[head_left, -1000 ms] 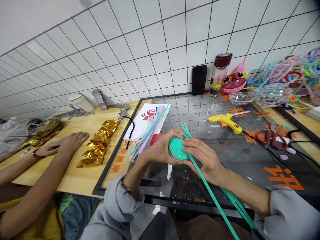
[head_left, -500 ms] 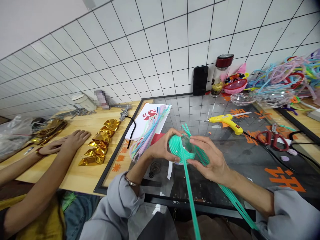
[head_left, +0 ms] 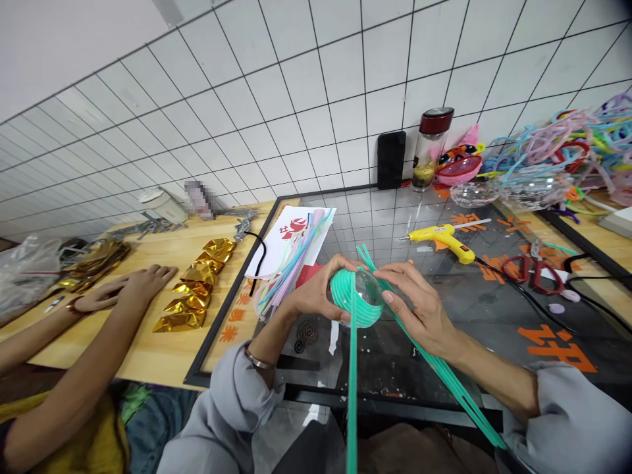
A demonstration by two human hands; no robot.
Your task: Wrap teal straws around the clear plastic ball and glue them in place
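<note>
My left hand is closed round the left side of a clear ball, thumb in front and fingers over the top. Green cords lie in side-by-side rows over the ball's left and lower parts, leaving its upper right bare. From its front, a doubled green strand hangs straight down towards my lap. At the ball's right edge, my right hand pinches a bundle of long green cords. Their short ends stick up behind the ball, and the long ends slope down to the right under my forearm.
A yellow glue gun, red-handled scissors and cables lie to the right. Pastel strips rest on white paper. Behind stand a phone and a bottle. At left, another person's hands lie near folded gold foil.
The hanging strand has swung left and now drops straight down. My right fingers have shifted slightly off the ball, showing more of its clear surface. The other person's hands have barely moved.
</note>
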